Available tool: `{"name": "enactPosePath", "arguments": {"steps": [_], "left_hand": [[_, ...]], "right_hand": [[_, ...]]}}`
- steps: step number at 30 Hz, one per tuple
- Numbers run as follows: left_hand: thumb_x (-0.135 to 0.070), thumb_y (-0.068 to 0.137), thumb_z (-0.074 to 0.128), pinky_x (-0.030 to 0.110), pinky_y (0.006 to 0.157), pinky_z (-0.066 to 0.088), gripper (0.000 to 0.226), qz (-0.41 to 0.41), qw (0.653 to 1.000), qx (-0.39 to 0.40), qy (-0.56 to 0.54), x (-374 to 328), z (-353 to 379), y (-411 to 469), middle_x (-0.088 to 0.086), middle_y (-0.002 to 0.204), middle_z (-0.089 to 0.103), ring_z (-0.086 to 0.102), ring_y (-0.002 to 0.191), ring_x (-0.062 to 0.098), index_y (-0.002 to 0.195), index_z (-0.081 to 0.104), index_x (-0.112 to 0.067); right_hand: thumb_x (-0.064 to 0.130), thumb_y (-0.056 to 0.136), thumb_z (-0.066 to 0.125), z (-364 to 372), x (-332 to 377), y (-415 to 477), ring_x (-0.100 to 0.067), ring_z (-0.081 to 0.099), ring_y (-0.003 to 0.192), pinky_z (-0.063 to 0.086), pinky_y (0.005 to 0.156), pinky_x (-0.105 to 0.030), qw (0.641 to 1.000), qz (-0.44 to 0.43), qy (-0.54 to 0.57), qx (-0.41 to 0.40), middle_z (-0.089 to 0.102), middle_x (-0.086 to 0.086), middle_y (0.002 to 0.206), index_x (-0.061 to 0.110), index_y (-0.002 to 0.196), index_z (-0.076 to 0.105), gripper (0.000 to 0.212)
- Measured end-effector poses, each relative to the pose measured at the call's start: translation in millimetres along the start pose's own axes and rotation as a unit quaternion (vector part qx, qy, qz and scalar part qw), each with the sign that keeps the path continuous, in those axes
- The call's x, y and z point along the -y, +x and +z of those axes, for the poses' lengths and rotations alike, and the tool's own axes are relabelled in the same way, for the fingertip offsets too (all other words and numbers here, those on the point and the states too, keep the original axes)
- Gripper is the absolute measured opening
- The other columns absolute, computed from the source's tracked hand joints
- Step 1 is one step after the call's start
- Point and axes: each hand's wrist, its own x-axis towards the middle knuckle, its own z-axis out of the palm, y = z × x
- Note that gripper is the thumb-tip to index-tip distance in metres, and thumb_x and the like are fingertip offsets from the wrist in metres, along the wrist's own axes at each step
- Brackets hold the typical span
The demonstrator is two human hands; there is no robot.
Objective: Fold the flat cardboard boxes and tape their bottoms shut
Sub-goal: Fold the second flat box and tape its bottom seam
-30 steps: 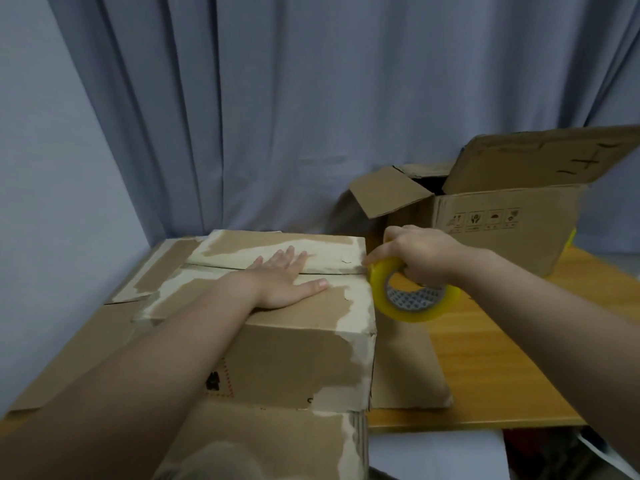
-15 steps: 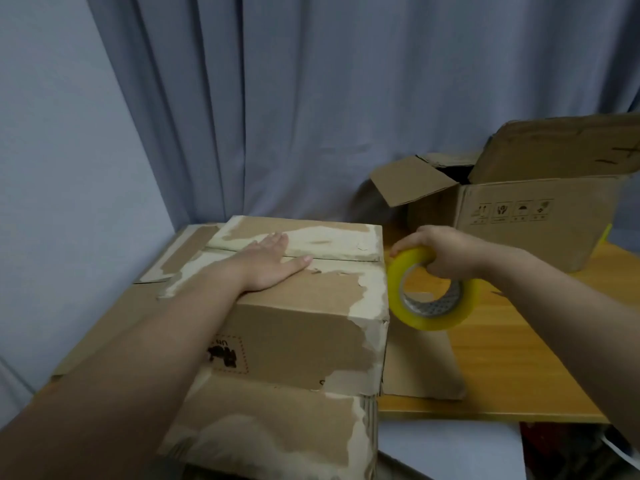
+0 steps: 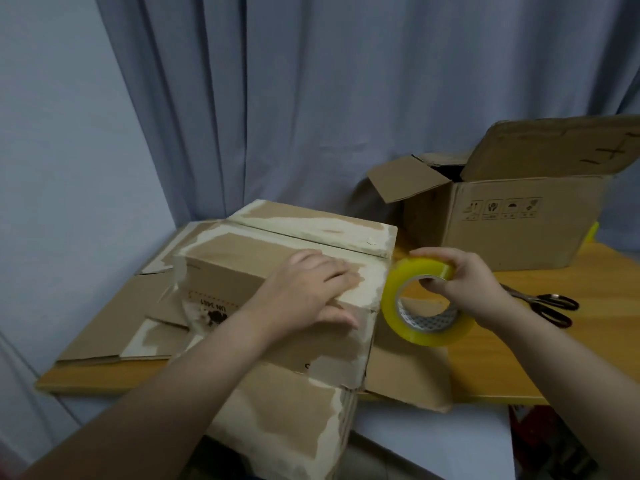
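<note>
Box: the folded cardboard box (image 3: 242, 258) sits at the near left of the worktop (image 3: 554, 358), bottom up, overhanging the near edge; its two flaps meet at a seam (image 3: 311, 242) running left to right, with no fresh tape that I can make out
Left hand (image 3: 311, 289): flat on the near flap, fingers straight, thumb over the near face, pressing down
Right hand (image 3: 464, 282): fingers curled round the yellow tape roll (image 3: 420, 336), held on edge just beside the box's right top corner; whether roll and box touch I cannot tell
Step in hand: probably starting the strip at the right end of the seam
Doing it well: anchor the tape end on the right side face first, then draw the roll leftward along the seam, with the flat palm holding both flaps level and tight together
Risk: the pale torn patches on the flaps may grip tape poorly, so rub it down firmly
Cutting: scissors (image 3: 543, 303) lie to the right, near the roll
Elsewhere: flat cardboard (image 3: 114, 320) lies at the left; an open box (image 3: 512, 223) stands at the far right
</note>
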Motion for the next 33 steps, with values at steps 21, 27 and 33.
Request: {"name": "enactPosePath", "arguments": {"steps": [21, 27, 33], "left_hand": [[-0.053, 0.092, 0.040, 0.023, 0.106, 0.027, 0.071, -0.385, 0.818, -0.087, -0.418, -8.2, 29.0, -33.8, -0.004, 0.155, 0.026, 0.030, 0.138, 0.013, 0.152, 0.012, -0.029], [-0.040, 0.099, 0.039, 0.020, 0.097, 0.032, 0.043, -0.377, 0.862, -0.127, -0.312, 26.6, 35.4, -23.5, -0.004, 0.142, 0.047, 0.043, 0.129, 0.013, 0.139, 0.046, -0.027], [-0.032, 0.098, 0.046, 0.012, 0.090, 0.031, 0.036, -0.341, 0.882, -0.094, -0.312, 81.6, 48.5, -5.7, -0.001, 0.131, 0.059, 0.049, 0.121, 0.008, 0.129, 0.059, -0.018]], "right_hand": [[0.051, 0.094, 0.045, 17.6, 10.8, 13.4, -0.013, 0.039, 0.123, 0.037, 0.103, -0.032, 0.999, 0.034, -0.029, -0.006, 0.038, 0.001, 0.135, 0.039, 0.136, 0.045, 0.044], [0.035, 0.095, 0.052, 22.6, -2.3, 30.5, -0.016, 0.042, 0.115, 0.036, 0.094, -0.024, 0.996, 0.022, -0.046, 0.079, 0.041, -0.002, 0.125, 0.030, 0.135, 0.051, 0.040], [0.044, 0.091, 0.057, 43.2, 13.5, 41.3, -0.019, 0.045, 0.111, 0.043, 0.101, -0.036, 0.987, 0.037, -0.143, 0.058, 0.034, 0.003, 0.119, 0.038, 0.132, 0.053, 0.042]]}}
